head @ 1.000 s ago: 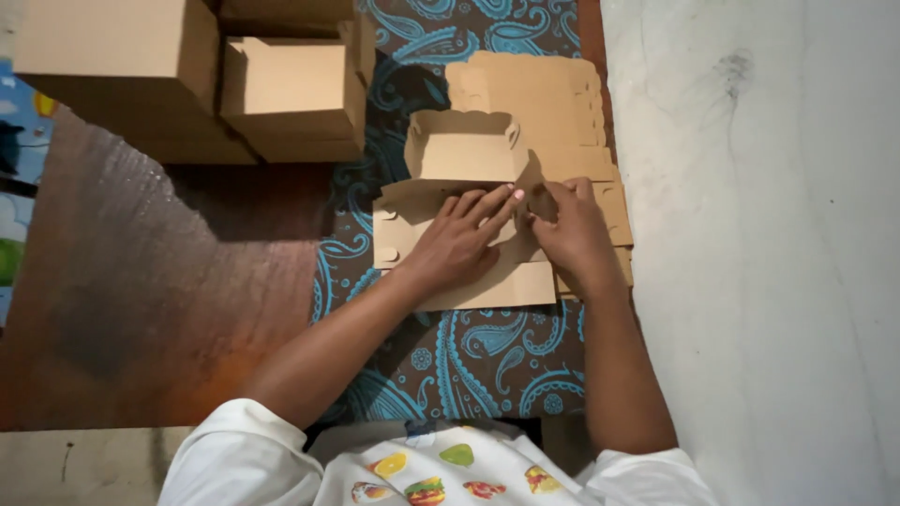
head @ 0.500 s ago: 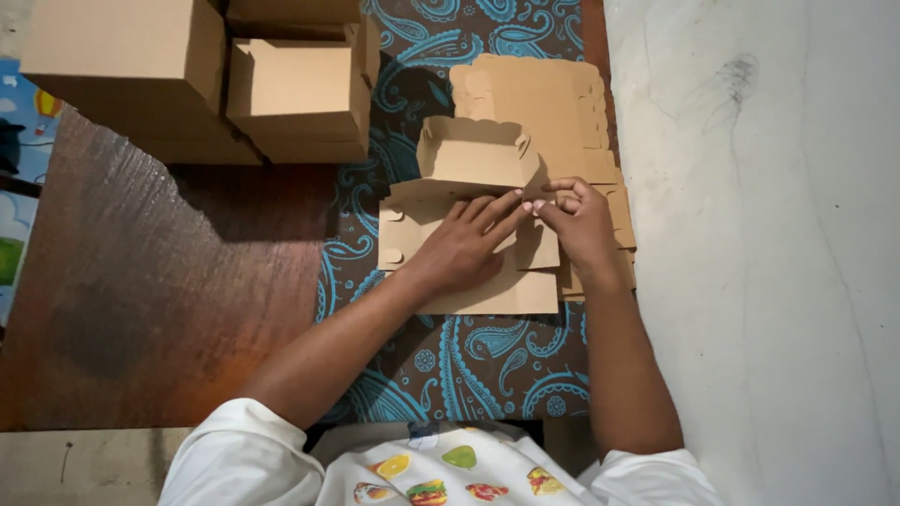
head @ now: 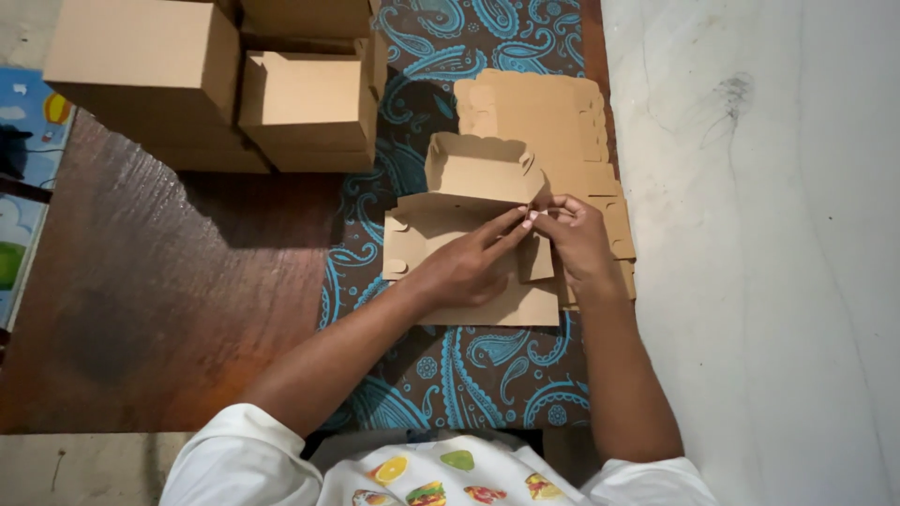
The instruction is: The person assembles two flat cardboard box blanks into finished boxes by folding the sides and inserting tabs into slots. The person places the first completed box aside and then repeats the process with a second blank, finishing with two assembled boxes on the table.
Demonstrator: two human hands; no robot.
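Observation:
A half-folded brown cardboard box point(head: 473, 169) lies on a blue paisley cloth point(head: 487, 375) in front of me, its far walls raised and its near panels flat. My left hand point(head: 469, 267) presses down on the flat panel, fingers stretched toward the box's right corner. My right hand point(head: 577, 234) pinches a small side flap at that corner, fingertips meeting those of the left hand. Beneath and to the right lies a stack of flat cardboard blanks point(head: 553, 117).
Several finished brown boxes point(head: 309, 108) are stacked at the upper left on a dark wooden floor point(head: 159, 300). A pale concrete surface point(head: 769, 253) runs along the right. A colourful mat edge point(head: 23, 187) shows at the far left.
The box's far walls have been stood up further. Both hands shifted up and right, and my fingertips now meet at the right corner flap.

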